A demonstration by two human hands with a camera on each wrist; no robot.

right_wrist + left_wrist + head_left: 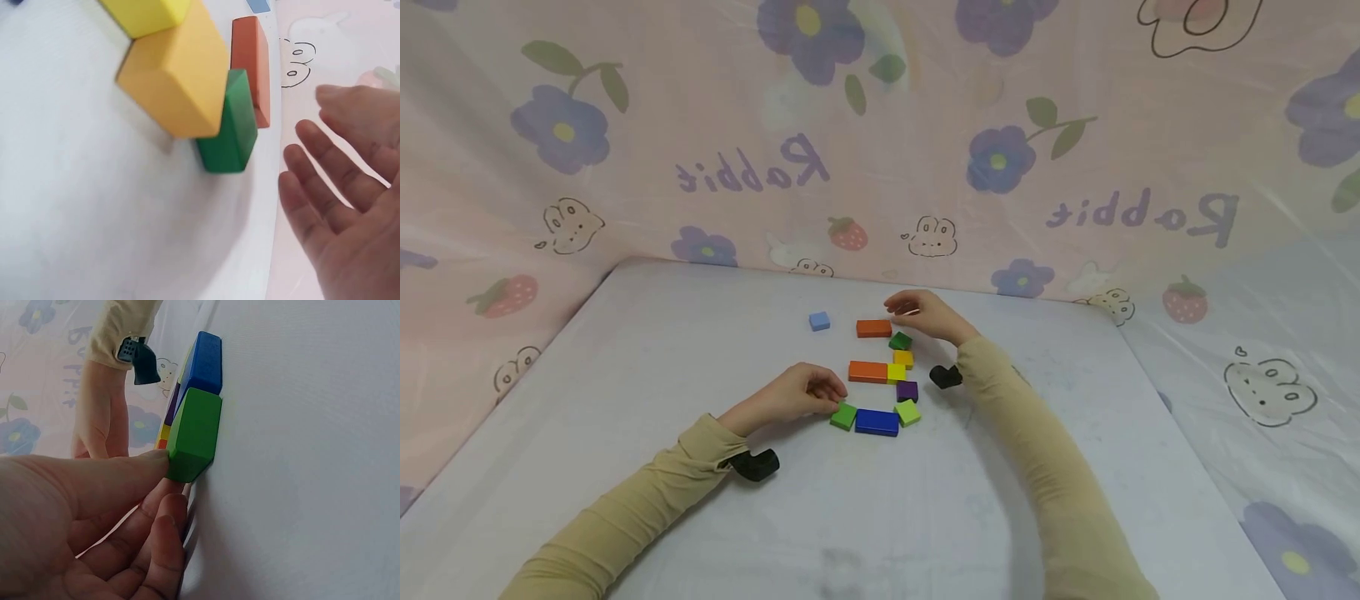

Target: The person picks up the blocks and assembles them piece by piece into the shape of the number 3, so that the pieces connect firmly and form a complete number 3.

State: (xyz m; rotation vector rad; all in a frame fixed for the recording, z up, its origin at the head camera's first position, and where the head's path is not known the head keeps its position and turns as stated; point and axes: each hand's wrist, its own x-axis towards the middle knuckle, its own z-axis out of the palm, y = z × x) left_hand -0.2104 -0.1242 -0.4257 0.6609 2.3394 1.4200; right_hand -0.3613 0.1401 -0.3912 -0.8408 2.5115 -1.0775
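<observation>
My left hand (796, 392) pinches the corner of a green block (195, 434) between thumb and finger. That block lies on the table, right against the end of a long blue block (877, 422). Beyond the top of the figure, my right hand (927, 315) hovers with loose fingers and nothing in them, beside a long orange-red block (874, 328). A dark green block (230, 125) and an amber block (178, 75) sit close to it. Lower down are another orange-red block (868, 372), a yellow block (896, 373), a purple block (907, 391) and a lime block (907, 412).
A light blue block (819, 321) lies apart, left of the upper orange-red block. The white tabletop (880, 517) stretches around the blocks. A printed cloth (880, 150) with flowers and rabbits hangs behind and at the sides. Each wrist carries a black device (756, 465).
</observation>
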